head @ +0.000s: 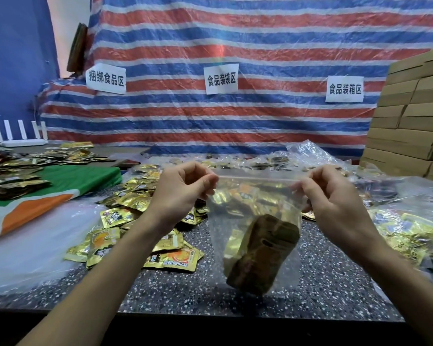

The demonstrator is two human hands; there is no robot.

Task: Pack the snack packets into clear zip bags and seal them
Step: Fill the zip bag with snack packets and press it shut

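Lying at the far left, a green and orange cloth (pixel 60 191) is seen on the speckled table (pixel 335 283). Loose gold snack packets (pixel 140 221) are scattered just beside it. The upper left corner of the clear zip bag (pixel 255 196) is pinched by the left hand (pixel 183 188), its fingers curled. The bag is held upright over the table between both hands, and a bundle of packets (pixel 263 253) is seen at its bottom. Its upper right corner is pinched by the right hand (pixel 335 196). Whether the zip strip is closed cannot be told. Further right, filled plastic bags (pixel 405 233) are heaped, and cardboard boxes (pixel 410 121) are stacked behind them.
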